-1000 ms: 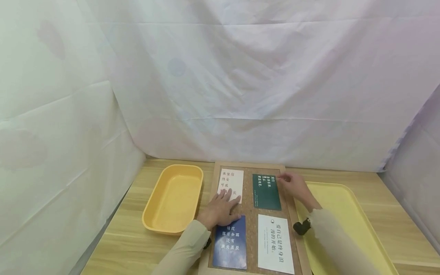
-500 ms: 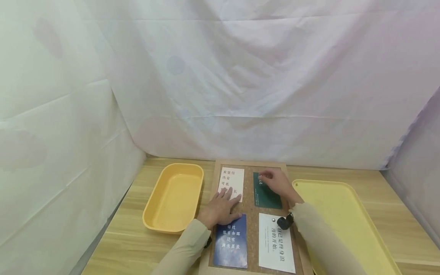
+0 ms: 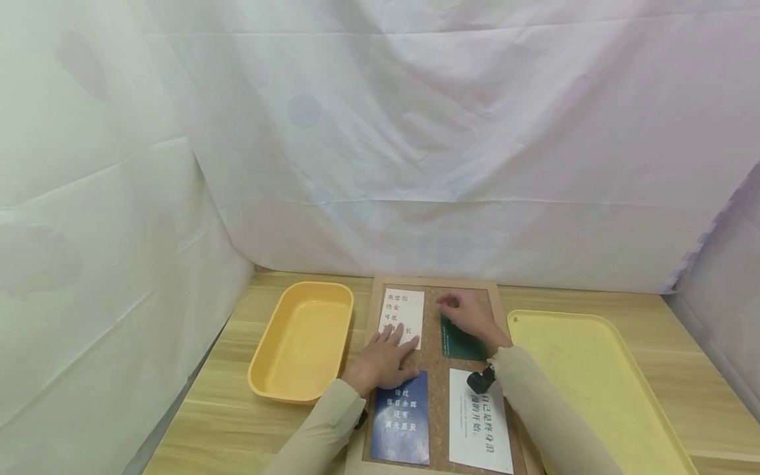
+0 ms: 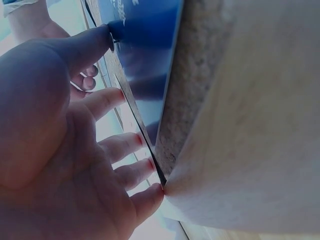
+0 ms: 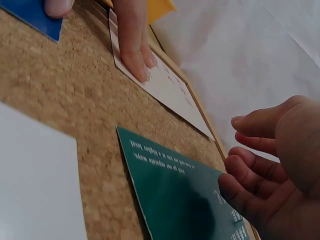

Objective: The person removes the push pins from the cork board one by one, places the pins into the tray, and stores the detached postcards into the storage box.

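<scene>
1. Right hand (image 3: 469, 313): shifted left over green card (image 3: 463, 343) since one second ago; fingers curled, any grasp indeterminable.
2. Left hand (image 3: 386, 361): fingers spread, released, on upper white card (image 3: 394, 300) and blue card (image 3: 400, 445).
3. Cards: four, lower centre; lower white card (image 3: 475, 442) partly covered.
4. Corkboard (image 3: 438, 402): one, cut off below.
5. Yellow trays (image 3: 600, 396): two.

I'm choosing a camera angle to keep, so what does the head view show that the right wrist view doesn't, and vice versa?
Head only: the pale yellow rectangular tray and two beige fabric sleeves.
Right wrist only: larger white lettering on the rectangular dark green paper card, hidden by the right hand in the head view.
Both: that card and hand, the left hand, wood-framed cork board and rectangular blue paper card.
</scene>
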Demonstrator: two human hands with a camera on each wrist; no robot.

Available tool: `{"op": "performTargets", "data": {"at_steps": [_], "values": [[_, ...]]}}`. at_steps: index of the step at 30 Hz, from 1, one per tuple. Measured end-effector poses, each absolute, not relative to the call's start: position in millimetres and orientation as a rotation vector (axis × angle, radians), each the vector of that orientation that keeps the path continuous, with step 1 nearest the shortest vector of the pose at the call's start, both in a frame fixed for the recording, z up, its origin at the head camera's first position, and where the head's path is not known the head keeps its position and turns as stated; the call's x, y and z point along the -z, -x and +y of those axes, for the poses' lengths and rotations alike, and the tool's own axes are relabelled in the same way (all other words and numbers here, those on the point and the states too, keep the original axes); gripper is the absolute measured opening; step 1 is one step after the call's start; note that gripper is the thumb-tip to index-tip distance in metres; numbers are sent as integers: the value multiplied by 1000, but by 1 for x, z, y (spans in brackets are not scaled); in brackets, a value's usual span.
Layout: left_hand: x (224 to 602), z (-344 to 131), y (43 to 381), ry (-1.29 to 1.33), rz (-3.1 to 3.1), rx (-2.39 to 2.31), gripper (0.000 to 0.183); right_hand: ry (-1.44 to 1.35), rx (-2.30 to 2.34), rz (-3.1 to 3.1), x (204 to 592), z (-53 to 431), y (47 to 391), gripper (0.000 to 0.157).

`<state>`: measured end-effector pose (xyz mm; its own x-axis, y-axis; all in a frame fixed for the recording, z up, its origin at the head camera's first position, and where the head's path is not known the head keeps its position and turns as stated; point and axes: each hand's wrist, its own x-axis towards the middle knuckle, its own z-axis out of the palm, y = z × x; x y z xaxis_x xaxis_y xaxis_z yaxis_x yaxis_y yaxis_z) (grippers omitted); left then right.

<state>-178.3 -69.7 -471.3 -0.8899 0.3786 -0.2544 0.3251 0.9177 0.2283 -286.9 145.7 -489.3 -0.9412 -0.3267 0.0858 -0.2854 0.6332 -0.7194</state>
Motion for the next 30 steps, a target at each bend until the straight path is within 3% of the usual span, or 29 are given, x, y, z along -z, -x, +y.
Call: {"op": "performTargets", "data": {"at_steps": [30], "values": [[471,-69,174,-509,2782,-248,64,340,1173,2664,491,107,306,42]]}}
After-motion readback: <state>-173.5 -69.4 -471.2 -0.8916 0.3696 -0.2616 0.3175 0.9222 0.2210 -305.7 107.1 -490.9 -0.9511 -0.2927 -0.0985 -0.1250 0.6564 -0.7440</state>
